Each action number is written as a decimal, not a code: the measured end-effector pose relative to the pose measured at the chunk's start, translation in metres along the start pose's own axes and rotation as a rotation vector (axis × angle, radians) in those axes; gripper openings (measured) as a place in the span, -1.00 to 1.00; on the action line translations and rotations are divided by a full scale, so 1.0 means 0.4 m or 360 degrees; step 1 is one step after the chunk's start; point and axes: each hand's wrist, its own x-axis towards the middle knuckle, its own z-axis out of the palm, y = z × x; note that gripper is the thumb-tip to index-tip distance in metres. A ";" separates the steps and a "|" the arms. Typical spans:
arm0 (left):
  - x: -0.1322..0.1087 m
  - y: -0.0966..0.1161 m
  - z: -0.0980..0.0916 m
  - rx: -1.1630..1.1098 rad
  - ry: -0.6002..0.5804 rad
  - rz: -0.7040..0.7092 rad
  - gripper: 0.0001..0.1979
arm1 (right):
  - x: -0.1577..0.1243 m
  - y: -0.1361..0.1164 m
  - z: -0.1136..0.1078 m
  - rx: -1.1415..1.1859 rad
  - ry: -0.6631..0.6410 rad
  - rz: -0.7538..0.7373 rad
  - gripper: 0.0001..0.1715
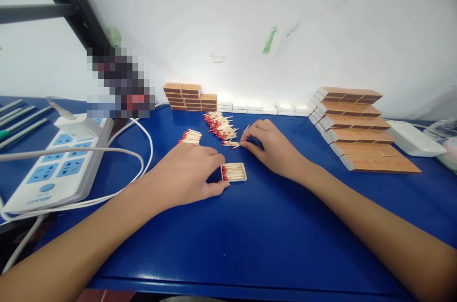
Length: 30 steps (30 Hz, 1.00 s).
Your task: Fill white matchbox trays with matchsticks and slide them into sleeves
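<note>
A small white matchbox tray (233,180) lies on the blue table, holding a layer of red-tipped matches (234,171). My left hand (193,173) grips its left end between thumb and fingers. Just beyond the tray, my right hand (267,145) pinches the ends of a few matches (233,144) at the near edge of a loose match pile (219,126). A smaller bunch of matches (191,136) lies behind my left hand, partly hidden by it.
Brown matchboxes (191,97) are stacked by the wall, with a row of white trays (253,108) beside them. At the right stands a stepped stack of matchbox covers (360,135). A power strip (60,164) and white cables (148,142) occupy the left.
</note>
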 end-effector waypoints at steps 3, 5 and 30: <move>-0.001 -0.001 0.001 0.0020 0.0016 0.0002 -0.77 | -0.003 -0.001 -0.005 0.0009 -0.0015 -0.0012 -0.90; -0.001 -0.001 0.002 0.0022 0.0026 0.0011 -0.78 | -0.008 -0.003 -0.012 0.0009 -0.0049 -0.0003 -0.87; 0.001 0.000 0.005 0.0021 0.0004 -0.0006 -0.74 | -0.052 -0.138 -0.055 0.0133 -0.0149 -0.0098 -0.92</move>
